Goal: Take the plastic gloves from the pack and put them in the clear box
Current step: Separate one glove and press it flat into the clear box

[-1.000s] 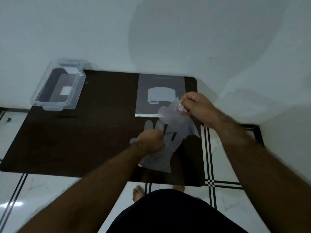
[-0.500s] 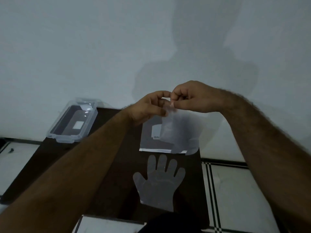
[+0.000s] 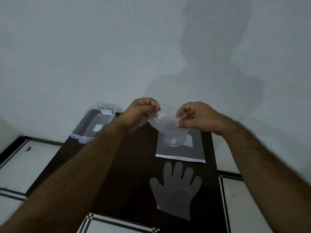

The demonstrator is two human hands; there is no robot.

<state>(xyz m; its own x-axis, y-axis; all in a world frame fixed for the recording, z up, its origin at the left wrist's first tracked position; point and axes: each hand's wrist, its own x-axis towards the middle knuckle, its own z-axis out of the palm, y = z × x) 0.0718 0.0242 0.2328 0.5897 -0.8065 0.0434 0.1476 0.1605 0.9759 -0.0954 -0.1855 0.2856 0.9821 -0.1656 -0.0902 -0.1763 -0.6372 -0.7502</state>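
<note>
Hands now pulled apart: left hand (image 3: 143,113) and right hand (image 3: 193,117) each grip pinching held glove (image 3: 168,126), spread open; box (image 3: 94,125) placement next.

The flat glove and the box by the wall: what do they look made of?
The flat glove looks like thin, filmy translucent plastic: the dark table shows through it. The clear box appears to be rigid transparent plastic with a glossy finish: its floor and a white label are visible through the walls, and the rim catches light.
</note>
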